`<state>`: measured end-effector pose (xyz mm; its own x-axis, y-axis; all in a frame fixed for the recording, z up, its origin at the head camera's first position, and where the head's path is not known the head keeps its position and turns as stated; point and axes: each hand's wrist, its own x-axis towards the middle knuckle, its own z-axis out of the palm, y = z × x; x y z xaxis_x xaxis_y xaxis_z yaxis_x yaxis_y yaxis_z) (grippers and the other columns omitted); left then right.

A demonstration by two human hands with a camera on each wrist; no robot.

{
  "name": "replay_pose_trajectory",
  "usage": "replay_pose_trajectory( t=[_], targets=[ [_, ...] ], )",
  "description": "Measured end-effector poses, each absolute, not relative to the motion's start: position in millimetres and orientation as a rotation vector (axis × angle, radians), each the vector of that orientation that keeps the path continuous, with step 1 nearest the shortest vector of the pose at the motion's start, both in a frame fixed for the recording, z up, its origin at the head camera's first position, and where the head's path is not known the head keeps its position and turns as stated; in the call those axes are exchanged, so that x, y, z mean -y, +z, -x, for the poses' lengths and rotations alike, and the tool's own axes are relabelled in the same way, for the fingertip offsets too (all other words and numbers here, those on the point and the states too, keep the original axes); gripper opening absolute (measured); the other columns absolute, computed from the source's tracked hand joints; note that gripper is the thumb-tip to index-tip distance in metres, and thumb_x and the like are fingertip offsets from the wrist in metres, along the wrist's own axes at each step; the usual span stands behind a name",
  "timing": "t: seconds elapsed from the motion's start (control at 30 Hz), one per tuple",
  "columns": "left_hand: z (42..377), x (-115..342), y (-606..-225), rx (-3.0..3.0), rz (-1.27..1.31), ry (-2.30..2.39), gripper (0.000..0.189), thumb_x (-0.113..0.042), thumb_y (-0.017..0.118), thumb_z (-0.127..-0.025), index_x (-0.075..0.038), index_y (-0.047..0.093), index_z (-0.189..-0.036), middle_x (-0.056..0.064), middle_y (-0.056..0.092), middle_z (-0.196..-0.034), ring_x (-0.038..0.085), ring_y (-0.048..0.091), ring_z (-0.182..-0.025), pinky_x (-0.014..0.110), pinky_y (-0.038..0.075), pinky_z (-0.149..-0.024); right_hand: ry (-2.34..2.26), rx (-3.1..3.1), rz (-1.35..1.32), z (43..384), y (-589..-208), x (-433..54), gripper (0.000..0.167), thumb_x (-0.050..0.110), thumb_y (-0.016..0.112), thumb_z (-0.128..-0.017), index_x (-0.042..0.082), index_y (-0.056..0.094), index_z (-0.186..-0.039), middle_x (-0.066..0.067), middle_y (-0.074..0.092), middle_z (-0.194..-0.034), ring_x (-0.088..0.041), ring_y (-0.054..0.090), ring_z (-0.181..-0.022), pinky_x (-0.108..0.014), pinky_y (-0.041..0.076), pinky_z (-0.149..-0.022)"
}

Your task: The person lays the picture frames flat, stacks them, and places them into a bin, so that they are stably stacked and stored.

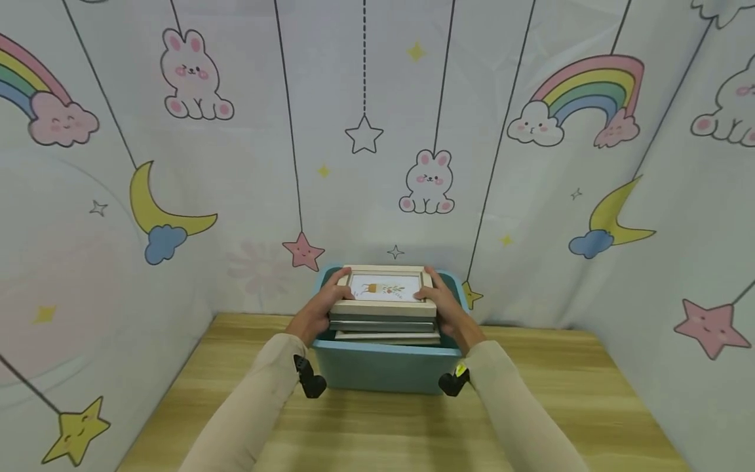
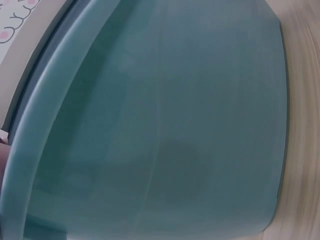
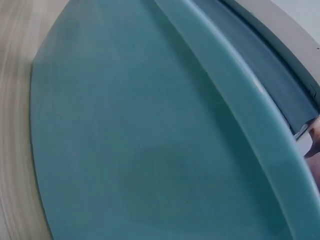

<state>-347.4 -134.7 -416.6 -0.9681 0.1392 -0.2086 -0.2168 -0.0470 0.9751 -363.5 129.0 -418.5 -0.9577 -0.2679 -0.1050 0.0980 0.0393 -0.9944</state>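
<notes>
A light blue plastic bin [image 1: 386,370] stands on the table, holding a stack of picture frames. Topmost is a pale wooden picture frame [image 1: 383,306] with a plant drawing, raised above the bin's rim. My left hand [image 1: 318,309] grips its left side, thumb over the front. On the opposite side my right hand [image 1: 449,309] holds it likewise. Beneath it lie a grey frame [image 1: 382,326] and a whitish frame [image 1: 386,337]. Both wrist views are mostly filled by the bin's outer wall [image 2: 165,120], with only a sliver of each hand at the edge.
The wooden table [image 1: 236,380] extends to both sides and in front of the bin. Close behind hangs a white curtain [image 1: 253,177] printed with rabbits, stars, moons and rainbows, which also encloses both sides. A small black camera [image 1: 309,378] sits on each wrist.
</notes>
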Motion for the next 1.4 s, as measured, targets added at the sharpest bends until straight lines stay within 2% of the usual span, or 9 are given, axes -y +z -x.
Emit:
replay_pose_trajectory(
  t=[0.23, 0.47, 0.87, 0.97, 1.03, 1.1, 1.17, 1.27, 1.4],
  targets=[
    [350.0, 136.9, -419.2, -1.951, 0.134, 2.089, 0.083, -0.008, 0.054, -0.082, -0.026, 0.025, -0.158, 0.02, 0.015, -0.161, 0.037, 0.027, -0.134, 0.038, 0.029, -0.098, -1.972, -2.048, 0.107, 365.6, -419.5, -125.4, 0.087, 0.015, 0.053, -0.089, 0.029, 0.006, -0.162, -0.015, 0.005, -0.168, -0.041, 0.031, -0.141, -0.048, 0.039, -0.106],
    [347.9, 137.0, -418.2, -1.938, 0.152, 2.058, 0.08, -0.012, 0.053, -0.084, -0.027, 0.024, -0.157, 0.02, 0.018, -0.159, 0.037, 0.029, -0.131, 0.04, 0.032, -0.09, -1.936, -2.034, 0.054, 367.1, -420.6, -126.0, 0.086, 0.017, 0.052, -0.09, 0.029, 0.005, -0.161, -0.016, 0.009, -0.167, -0.039, 0.037, -0.134, -0.041, 0.044, -0.096],
    [352.1, 137.5, -417.8, -1.926, 0.194, 2.015, 0.081, -0.011, 0.053, -0.083, -0.027, 0.024, -0.157, 0.019, 0.015, -0.161, 0.038, 0.028, -0.129, 0.043, 0.029, -0.094, -1.886, -1.99, 0.04, 368.5, -419.8, -127.5, 0.085, 0.021, 0.05, -0.092, 0.032, 0.001, -0.161, -0.017, 0.008, -0.166, -0.038, 0.041, -0.127, -0.038, 0.048, -0.084],
    [356.7, 134.0, -415.5, -1.949, 0.186, 2.0, 0.083, -0.011, 0.054, -0.083, -0.027, 0.023, -0.158, 0.018, 0.013, -0.163, 0.039, 0.026, -0.133, 0.046, 0.029, -0.102, -1.867, -1.968, 0.031, 369.4, -418.6, -130.8, 0.084, 0.021, 0.047, -0.097, 0.036, -0.006, -0.16, -0.016, 0.0, -0.167, -0.039, 0.042, -0.126, -0.039, 0.049, -0.082],
    [358.4, 132.4, -413.9, -2.023, 0.149, 1.97, 0.084, -0.01, 0.054, -0.084, -0.024, 0.02, -0.159, 0.018, 0.01, -0.165, 0.04, 0.023, -0.14, 0.05, 0.026, -0.111, -1.856, -1.947, 0.009, 370.4, -417.4, -131.1, 0.079, 0.019, 0.042, -0.103, 0.037, -0.012, -0.159, -0.015, -0.006, -0.168, -0.041, 0.042, -0.131, -0.045, 0.051, -0.089],
    [356.7, 131.2, -412.2, -2.156, 0.114, 1.912, 0.084, -0.009, 0.053, -0.085, -0.02, 0.017, -0.161, 0.018, 0.008, -0.167, 0.041, 0.019, -0.147, 0.055, 0.023, -0.117, -1.837, -1.921, 0.007, 371.9, -416.0, -129.3, 0.077, 0.015, 0.037, -0.107, 0.036, -0.018, -0.157, -0.014, -0.014, -0.168, -0.041, 0.029, -0.145, -0.051, 0.043, -0.108],
    [351.9, 130.2, -410.4, -2.335, 0.078, 1.786, 0.082, -0.008, 0.052, -0.089, -0.015, 0.013, -0.161, 0.019, 0.008, -0.167, 0.041, 0.015, -0.151, 0.057, 0.024, -0.117, -1.823, -1.907, 0.009, 373.4, -415.7, -125.6, 0.078, 0.011, 0.035, -0.108, 0.033, -0.022, -0.156, -0.014, -0.017, -0.167, -0.039, 0.009, -0.154, -0.057, 0.024, -0.121],
    [342.1, 126.7, -406.3, -2.572, 0.042, 1.56, 0.075, -0.01, 0.047, -0.093, -0.007, 0.013, -0.16, 0.022, 0.011, -0.166, 0.044, 0.02, -0.15, 0.057, 0.034, -0.11, -1.829, -1.898, 0.008, 374.0, -417.2, -121.7, 0.079, 0.009, 0.035, -0.108, 0.029, -0.023, -0.157, -0.016, -0.017, -0.167, -0.036, -0.014, -0.153, -0.064, 0.003, -0.122],
    [331.9, 123.1, -395.4, -2.789, -0.041, 1.332, 0.066, -0.013, 0.039, -0.097, 0.001, 0.018, -0.158, 0.026, 0.018, -0.164, 0.046, 0.021, -0.15, 0.058, 0.031, -0.117, -1.838, -1.887, -0.003, 369.2, -421.6, -124.0, 0.077, 0.006, 0.034, -0.107, 0.027, -0.02, -0.158, -0.019, -0.012, -0.167, -0.037, -0.016, -0.153, -0.067, -0.001, -0.121]
  ],
)
